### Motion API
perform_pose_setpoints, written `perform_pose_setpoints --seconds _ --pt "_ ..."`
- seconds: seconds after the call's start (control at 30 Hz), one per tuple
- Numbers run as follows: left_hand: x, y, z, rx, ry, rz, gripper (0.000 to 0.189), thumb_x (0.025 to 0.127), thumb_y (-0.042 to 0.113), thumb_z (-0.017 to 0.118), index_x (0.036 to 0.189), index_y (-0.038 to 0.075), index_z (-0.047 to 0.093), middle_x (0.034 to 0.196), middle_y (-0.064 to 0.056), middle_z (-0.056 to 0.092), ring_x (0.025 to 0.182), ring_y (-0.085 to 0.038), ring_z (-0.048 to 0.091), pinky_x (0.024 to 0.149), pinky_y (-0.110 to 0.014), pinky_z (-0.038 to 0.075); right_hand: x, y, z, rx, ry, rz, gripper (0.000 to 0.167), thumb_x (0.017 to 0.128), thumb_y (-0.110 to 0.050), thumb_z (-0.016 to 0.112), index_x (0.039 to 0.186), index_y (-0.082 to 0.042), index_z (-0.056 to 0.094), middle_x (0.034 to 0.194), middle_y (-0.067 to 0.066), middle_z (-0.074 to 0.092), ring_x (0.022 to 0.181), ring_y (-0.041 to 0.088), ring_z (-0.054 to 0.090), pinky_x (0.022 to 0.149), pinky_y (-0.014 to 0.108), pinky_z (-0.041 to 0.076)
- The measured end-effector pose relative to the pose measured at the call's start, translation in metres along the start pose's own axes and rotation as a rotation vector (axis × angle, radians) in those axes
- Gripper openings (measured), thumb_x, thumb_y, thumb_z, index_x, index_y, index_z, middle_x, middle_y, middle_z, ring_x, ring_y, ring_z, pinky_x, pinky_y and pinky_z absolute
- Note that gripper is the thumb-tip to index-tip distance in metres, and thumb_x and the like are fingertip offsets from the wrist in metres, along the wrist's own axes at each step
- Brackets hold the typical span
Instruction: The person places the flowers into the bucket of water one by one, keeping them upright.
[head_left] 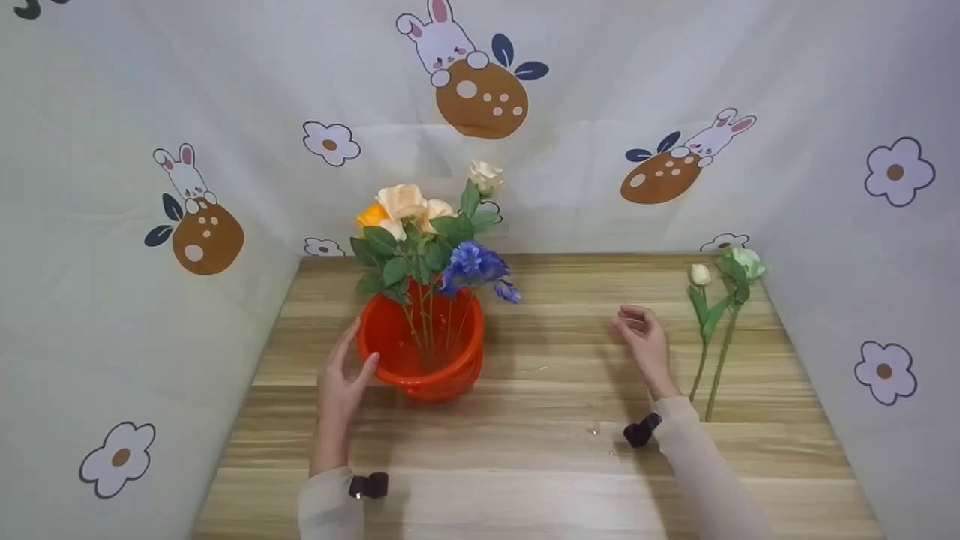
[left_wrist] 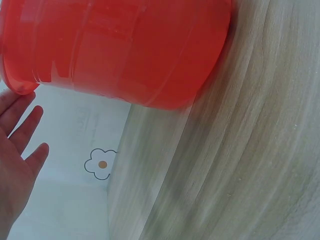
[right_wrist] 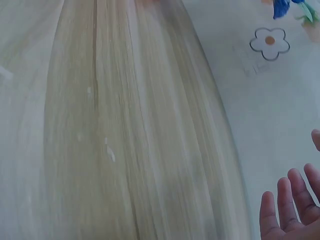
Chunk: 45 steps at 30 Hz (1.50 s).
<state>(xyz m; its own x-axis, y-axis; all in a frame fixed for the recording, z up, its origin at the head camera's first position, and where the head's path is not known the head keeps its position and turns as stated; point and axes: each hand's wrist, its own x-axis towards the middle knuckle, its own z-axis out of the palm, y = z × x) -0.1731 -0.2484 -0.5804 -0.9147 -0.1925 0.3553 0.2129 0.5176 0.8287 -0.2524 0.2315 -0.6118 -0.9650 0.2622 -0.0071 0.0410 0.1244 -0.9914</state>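
Note:
A red bucket [head_left: 444, 388] stands on the table, left of the middle. Out of it rise artificial flowers: peach roses [head_left: 401, 201], an orange bloom [head_left: 371, 216], a taller cream rose [head_left: 486, 177] and a blue flower [head_left: 474, 264] leaning right. My left hand [head_left: 341, 386] is at the bucket's left side, thumb and fingers spread. In the left wrist view its fingertips [left_wrist: 26, 100] reach the rim; whether they press on it I cannot tell. Over the table to the right, my right hand [head_left: 645, 345] holds nothing, its fingers loosely bent.
Right of my right hand lie a white tulip [head_left: 700, 275] and a pale green flower [head_left: 746, 262] on long stems. Small clear bits [head_left: 594, 431] are scattered on the wooden table [head_left: 525, 480]. A printed cloth [head_left: 570, 195] hangs behind and at both sides.

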Motion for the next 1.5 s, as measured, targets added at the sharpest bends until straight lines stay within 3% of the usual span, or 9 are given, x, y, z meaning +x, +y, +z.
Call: perform_pose_setpoints --seconds 0.27,0.57,0.8,1.1,1.37,1.5 --pt "0.001 -0.002 0.0 0.002 -0.008 0.004 0.059 0.091 0.015 0.07 0.146 0.007 0.05 0.15 -0.019 0.05 0.14 -0.036 0.045 0.119 -0.058 0.032 0.001 0.007 -0.034 -0.057 0.048 0.043 0.041 0.096 -0.019 0.066 0.13 0.001 0.057 0.131 0.022 0.059 0.096 -0.003 0.056 0.081 0.006 0.047" --pt "0.0 -0.001 0.0 0.008 -0.013 -0.016 0.06 0.091 0.017 0.07 0.146 0.008 0.05 0.151 -0.017 0.049 0.141 -0.035 0.045 0.119 -0.058 0.031 0.0 0.015 -0.065 -0.037 0.122 0.083 0.04 0.096 -0.018 0.066 0.131 0.0 0.056 0.116 0.004 0.062 0.093 -0.004 0.059 0.075 0.017 0.056" --pt "0.0 0.0 0.0 0.007 -0.009 -0.017 0.06 0.09 0.017 0.07 0.147 0.009 0.05 0.151 -0.018 0.049 0.141 -0.035 0.045 0.119 -0.059 0.031 -0.002 0.019 -0.086 -0.042 0.182 0.132 0.044 0.096 -0.018 0.066 0.135 -0.001 0.054 0.104 -0.009 0.061 0.088 -0.007 0.059 0.072 0.01 0.053" --pt "-0.001 0.0 0.0 0.007 -0.01 -0.029 0.06 0.091 0.019 0.07 0.147 0.013 0.05 0.152 -0.015 0.049 0.141 -0.034 0.045 0.119 -0.059 0.03 -0.007 0.024 -0.104 -0.067 0.209 0.171 0.049 0.095 -0.024 0.067 0.137 -0.003 0.052 0.14 0.018 0.055 0.1 -0.008 0.055 0.075 0.005 0.05" --pt "0.0 0.001 0.0 0.01 -0.01 -0.022 0.06 0.091 0.018 0.07 0.146 0.007 0.05 0.151 -0.017 0.05 0.14 -0.035 0.045 0.119 -0.059 0.03 -0.007 0.031 -0.113 -0.248 0.225 0.197 0.05 0.095 -0.026 0.066 0.138 -0.004 0.052 0.141 0.02 0.058 0.097 -0.007 0.051 0.071 0.001 0.045" --pt "0.0 0.001 0.0 0.011 -0.011 -0.026 0.06 0.091 0.018 0.07 0.146 0.007 0.049 0.152 -0.016 0.049 0.141 -0.035 0.045 0.119 -0.059 0.03 -0.007 0.032 -0.116 -0.345 0.197 0.195 0.049 0.096 -0.025 0.066 0.137 -0.003 0.052 0.137 0.022 0.059 0.105 0.006 0.056 0.071 0.002 0.041"
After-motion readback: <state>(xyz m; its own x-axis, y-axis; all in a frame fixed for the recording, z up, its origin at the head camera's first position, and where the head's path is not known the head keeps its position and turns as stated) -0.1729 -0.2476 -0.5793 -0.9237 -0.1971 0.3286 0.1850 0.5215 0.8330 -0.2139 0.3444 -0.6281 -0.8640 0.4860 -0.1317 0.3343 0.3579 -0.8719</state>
